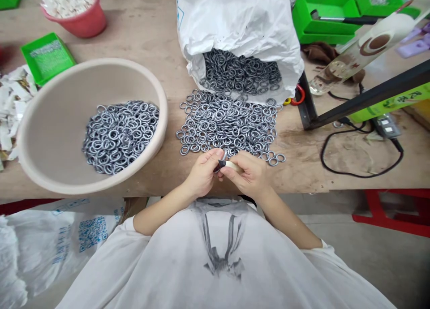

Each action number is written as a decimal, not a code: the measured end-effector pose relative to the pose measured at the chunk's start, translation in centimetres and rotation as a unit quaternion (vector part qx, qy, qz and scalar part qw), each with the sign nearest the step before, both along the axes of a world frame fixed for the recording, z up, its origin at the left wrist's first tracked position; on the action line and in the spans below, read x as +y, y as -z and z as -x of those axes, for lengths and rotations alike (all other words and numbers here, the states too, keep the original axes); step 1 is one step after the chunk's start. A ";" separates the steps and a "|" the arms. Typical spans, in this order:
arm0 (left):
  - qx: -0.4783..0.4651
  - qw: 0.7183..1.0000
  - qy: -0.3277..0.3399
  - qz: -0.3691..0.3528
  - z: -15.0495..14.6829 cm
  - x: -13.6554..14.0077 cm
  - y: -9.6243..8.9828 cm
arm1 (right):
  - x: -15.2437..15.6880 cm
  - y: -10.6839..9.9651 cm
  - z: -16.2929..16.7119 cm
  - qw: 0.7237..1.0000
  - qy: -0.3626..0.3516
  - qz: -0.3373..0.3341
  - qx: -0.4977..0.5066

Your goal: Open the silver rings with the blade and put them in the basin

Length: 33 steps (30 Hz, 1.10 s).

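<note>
My left hand (204,172) and my right hand (251,173) meet at the table's front edge, just below a spread of grey rings (231,121). Between the closed thumb and fingers of the left one is a grey ring (225,155), mostly covered by the fingertips. Pinched in the right is a small knife-like tool with a cream handle (234,166); its dark, pointed tip (222,164) reaches the left fingertips. Whether the tip touches the ring I cannot tell.
A large beige basin (50,134) with many grey rings stands at left. Behind the spread lies an opened white sack (238,18) of rings. At right are a black metal bar (369,94), a cable (322,152) and a clear bottle (359,53). Green trays (325,9) sit farther back.
</note>
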<state>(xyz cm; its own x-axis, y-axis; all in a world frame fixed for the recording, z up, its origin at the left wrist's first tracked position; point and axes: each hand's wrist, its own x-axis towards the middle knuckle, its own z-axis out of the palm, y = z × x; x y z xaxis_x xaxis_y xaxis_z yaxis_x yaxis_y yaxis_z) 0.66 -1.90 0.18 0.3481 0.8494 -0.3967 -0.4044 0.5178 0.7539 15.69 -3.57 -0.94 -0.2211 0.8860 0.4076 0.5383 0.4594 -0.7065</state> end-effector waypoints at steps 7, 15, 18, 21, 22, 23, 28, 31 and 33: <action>0.001 1.000 0.001 -0.019 0.1 0.3 0.6 | -0.4 0.0 0.8 0.998 0.010 0.051 0.026; -0.035 0.998 0.048 -0.036 1.0 -0.2 1.1 | 2.0 2.6 -5.1 0.941 0.279 0.090 0.169; -0.023 0.999 0.030 -0.022 1.8 0.3 0.9 | 1.3 3.5 -10.1 0.937 0.314 0.139 0.057; -0.017 0.999 0.048 -0.002 2.0 1.0 1.0 | -0.2 4.2 -13.1 0.931 0.308 0.192 -0.033; -0.020 0.998 0.056 0.005 1.9 1.2 1.1 | -0.6 4.5 -13.6 0.930 0.300 0.204 -0.059; -0.023 0.998 0.061 0.011 1.8 1.3 1.2 | -0.8 4.8 -13.8 0.929 0.293 0.212 -0.083; -0.024 0.998 0.051 0.036 1.3 1.6 1.6 | -0.5 6.0 -13.4 0.928 0.296 0.215 -0.069; -0.022 0.998 0.038 0.045 1.3 1.7 1.7 | 0.1 6.4 -13.4 0.925 0.300 0.233 0.005; -0.016 0.998 0.031 0.045 1.4 1.7 1.7 | 0.3 6.2 -13.4 0.919 0.310 0.229 0.081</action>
<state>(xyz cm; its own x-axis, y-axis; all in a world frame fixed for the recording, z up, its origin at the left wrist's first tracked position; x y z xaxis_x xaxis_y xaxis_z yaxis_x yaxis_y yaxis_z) -0.73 -0.20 -1.57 0.4124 0.7871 -0.4586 -0.3926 0.6078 0.6902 29.06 -3.28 -7.18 0.4145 0.9084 -0.0555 0.4681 -0.2651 -0.8430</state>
